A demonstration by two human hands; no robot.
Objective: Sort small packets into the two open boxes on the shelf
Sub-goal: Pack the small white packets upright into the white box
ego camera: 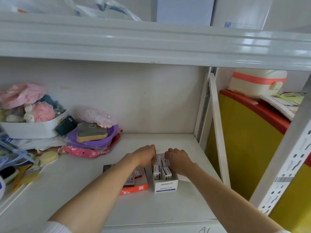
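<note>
Two open boxes stand side by side on the white shelf (168, 209). The orange box (134, 190) on the left holds red-and-white packets (137, 172). The white box marked PAPER CLIPS (165, 185) on the right holds several white-and-blue packets (165, 173) standing upright. My left hand (145, 155) and my right hand (178, 159) both reach into the far end of the white box, fingers curled down onto the packets there. The fingertips are hidden, so what each one grips is unclear.
A pile of clutter fills the shelf's left: a white basket (32, 129) of pink puffs, purple plates (94, 140), a pink packet (84, 152), combs and tools. The upper shelf beam (151, 46) hangs overhead. A white post (217, 128) and yellow panel (244, 148) stand at right.
</note>
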